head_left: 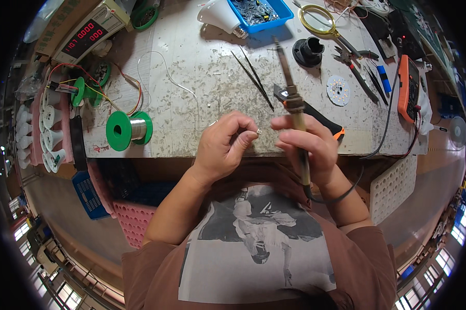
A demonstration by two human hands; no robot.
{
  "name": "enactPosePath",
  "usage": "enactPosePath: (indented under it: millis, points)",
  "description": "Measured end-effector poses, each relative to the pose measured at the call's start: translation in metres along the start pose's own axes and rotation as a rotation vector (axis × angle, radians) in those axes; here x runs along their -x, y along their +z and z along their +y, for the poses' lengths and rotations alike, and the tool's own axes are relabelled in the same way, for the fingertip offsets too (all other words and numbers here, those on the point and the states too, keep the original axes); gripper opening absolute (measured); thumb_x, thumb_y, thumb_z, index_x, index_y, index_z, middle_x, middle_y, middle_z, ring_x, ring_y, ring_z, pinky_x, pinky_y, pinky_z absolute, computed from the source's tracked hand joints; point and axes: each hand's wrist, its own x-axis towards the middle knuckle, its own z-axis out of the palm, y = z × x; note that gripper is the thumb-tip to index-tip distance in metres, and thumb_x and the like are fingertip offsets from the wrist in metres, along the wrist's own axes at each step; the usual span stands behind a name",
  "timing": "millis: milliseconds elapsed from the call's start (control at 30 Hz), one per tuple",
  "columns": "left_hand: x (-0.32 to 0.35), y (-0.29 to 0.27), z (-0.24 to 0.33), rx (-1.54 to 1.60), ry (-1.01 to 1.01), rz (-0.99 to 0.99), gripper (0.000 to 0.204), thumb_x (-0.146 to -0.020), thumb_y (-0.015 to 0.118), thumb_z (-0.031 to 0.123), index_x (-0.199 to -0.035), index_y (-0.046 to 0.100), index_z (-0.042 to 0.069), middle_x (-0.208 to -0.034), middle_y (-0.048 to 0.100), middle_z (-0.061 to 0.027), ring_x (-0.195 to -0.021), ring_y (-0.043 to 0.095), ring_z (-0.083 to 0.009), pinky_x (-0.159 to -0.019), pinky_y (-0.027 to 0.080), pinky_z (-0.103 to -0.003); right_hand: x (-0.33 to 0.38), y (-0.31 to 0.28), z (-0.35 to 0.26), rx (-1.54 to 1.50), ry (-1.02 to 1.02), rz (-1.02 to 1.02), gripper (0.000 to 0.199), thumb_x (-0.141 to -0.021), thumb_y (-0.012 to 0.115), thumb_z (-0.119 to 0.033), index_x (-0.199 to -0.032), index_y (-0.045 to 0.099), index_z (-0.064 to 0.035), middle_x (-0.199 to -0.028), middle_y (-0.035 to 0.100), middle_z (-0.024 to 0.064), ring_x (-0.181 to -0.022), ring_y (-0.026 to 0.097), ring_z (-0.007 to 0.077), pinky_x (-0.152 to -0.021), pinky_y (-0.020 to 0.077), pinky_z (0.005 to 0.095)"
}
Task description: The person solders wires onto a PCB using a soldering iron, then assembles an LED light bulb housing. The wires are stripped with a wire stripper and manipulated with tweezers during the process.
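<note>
My left hand is closed in a pinch above the bench's near edge. A tiny pale, metallic-looking piece pokes out between its thumb and forefinger; its kind is too small to tell. Thin silvery wire curves over the bench to the back of this hand. My right hand grips a soldering iron that stands nearly upright, tip pointing away toward the far side. The right fingers are slightly blurred, close to the left fingertips but apart from them. Left of my left hand stands a green spool of solder.
Black tweezers, a knife with black-orange handle, a round LED board, pliers and an orange multimeter lie around. Farther back are a blue bin of small parts, a magnifier and a power meter.
</note>
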Motion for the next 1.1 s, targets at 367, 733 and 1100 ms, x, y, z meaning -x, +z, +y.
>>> enactPosePath:
  millis: [367, 733, 1100]
  points:
    - [-0.001, -0.011, -0.001, 0.087, -0.009, -0.126, 0.008, -0.092, 0.066, 0.009, -0.095, 0.062, 0.003, -0.086, 0.062, -0.0087, -0.075, 0.061, -0.0202, -0.069, 0.049, -0.030, -0.004, 0.025, 0.001, -0.093, 0.088, 0.084, 0.036, -0.083, 0.073, 0.008, -0.114, 0.061, -0.0035, -0.108, 0.068, 0.0177, -0.095, 0.069, 0.0286, -0.081, 0.0570, 0.0348]
    - [0.001, -0.003, -0.002, 0.083, 0.016, -0.030, 0.011, -0.090, 0.071, 0.009, -0.098, 0.066, 0.002, -0.088, 0.065, -0.0084, -0.077, 0.064, -0.0187, -0.069, 0.050, -0.029, -0.003, 0.026, 0.003, -0.072, 0.099, 0.104, 0.035, -0.082, 0.074, 0.005, -0.113, 0.060, -0.0032, -0.103, 0.069, 0.0142, -0.095, 0.068, 0.0284, -0.082, 0.0561, 0.0362]
    - [0.000, 0.000, -0.001, 0.074, 0.069, 0.080, 0.014, -0.083, 0.077, 0.004, -0.096, 0.071, 0.003, -0.090, 0.069, -0.0081, -0.079, 0.067, -0.0174, -0.069, 0.053, -0.027, -0.006, 0.023, 0.005, 0.015, 0.051, 0.116, 0.034, -0.083, 0.075, 0.002, -0.114, 0.060, -0.0032, -0.095, 0.070, 0.0125, -0.092, 0.069, 0.0275, -0.080, 0.0569, 0.0354]
